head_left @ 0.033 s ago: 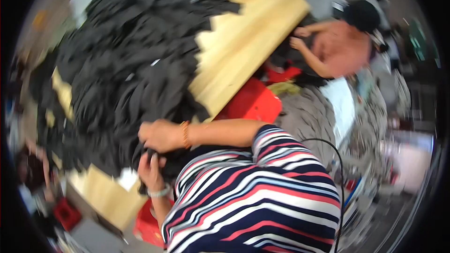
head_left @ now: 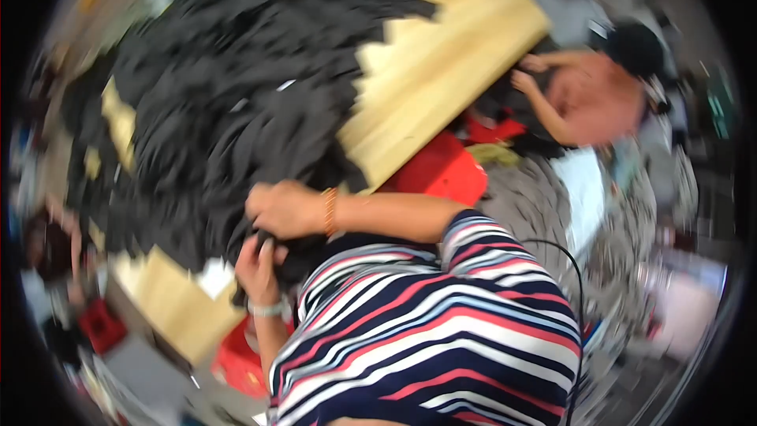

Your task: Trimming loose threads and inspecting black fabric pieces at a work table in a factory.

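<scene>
- Head view, hands: left hand (head_left: 256,268) narrow, fingertips apparently pinching a fold of matte charcoal-black crumpled fabric (head_left: 236,71); right hand (head_left: 288,209) curled against it just above, contents cannot be told.
- Fabric position: heaped over the pale-yellow wood-grained tabletop (head_left: 449,63), near end at both hands.
- Risk: fold may slip if the left pinch is shallow; likely cause, drag from the heap.
- Risk: orange twisted bracelet (head_left: 330,211), close to loose cloth, could snag.
- Risk: a hard pull may shift neighbouring layers, since they lie bunched together.
- Hidden: right fingertips, behind the hand; outline of the held piece lost among black folds.
- Hard to make out: picture blurred, seams indistinct; co-worker's hands (head_left: 524,75) near the tabletop's right edge, their work unclear.
- Cut off: heap's upper end, at the picture's top.
</scene>
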{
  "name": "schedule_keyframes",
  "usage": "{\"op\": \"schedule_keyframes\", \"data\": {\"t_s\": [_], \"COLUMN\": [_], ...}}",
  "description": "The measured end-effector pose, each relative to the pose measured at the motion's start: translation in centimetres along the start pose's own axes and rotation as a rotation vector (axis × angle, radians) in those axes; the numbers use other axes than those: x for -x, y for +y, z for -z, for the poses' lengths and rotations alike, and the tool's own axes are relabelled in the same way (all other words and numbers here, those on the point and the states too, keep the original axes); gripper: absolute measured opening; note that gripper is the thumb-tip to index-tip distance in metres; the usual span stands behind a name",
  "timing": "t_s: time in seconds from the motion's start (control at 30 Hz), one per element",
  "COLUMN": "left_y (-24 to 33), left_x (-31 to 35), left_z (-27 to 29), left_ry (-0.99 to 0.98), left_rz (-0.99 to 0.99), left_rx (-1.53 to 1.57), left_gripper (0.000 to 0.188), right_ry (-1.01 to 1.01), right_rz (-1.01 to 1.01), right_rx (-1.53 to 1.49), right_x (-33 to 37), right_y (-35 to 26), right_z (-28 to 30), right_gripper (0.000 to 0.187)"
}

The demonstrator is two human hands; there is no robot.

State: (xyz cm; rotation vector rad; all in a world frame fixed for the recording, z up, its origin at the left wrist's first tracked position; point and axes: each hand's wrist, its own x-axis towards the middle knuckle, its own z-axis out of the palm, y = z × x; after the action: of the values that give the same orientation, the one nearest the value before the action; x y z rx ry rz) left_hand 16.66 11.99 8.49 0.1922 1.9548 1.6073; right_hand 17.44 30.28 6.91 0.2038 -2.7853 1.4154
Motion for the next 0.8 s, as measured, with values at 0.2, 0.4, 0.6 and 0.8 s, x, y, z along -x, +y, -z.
{"op": "schedule_keyframes", "data": {"t_s": [0.2,0.4,0.6,0.8], "left_y": [0.1,-0.5,-0.3,-1.1], "left_x": [-0.5,-0.4,-0.6,-0.8], "left_z": [-0.3,-0.4,-1.2,-1.9], "left_ry": [0.012,0.09,0.136,0.151], "left_rz": [-0.07,-0.064,-0.033,0.074], "left_rx": [0.206,0.223,0.328,0.473], "left_gripper": [0.013,0.009,0.007,0.006], "right_ry": [-0.089,-0.123,-0.053,0.0], "right_rz": [-0.304,-0.039,0.185,0.271], "right_rx": [-0.625,-0.476,-0.367,-0.17], "right_x": [-0.2,-0.4,0.1,0.9], "right_y": [-1.1,-0.3,-0.6,-1.0], "right_z": [2.6,2.0,2.2,2.2], "right_gripper": [0.011,0.008,0.011,0.014]}}
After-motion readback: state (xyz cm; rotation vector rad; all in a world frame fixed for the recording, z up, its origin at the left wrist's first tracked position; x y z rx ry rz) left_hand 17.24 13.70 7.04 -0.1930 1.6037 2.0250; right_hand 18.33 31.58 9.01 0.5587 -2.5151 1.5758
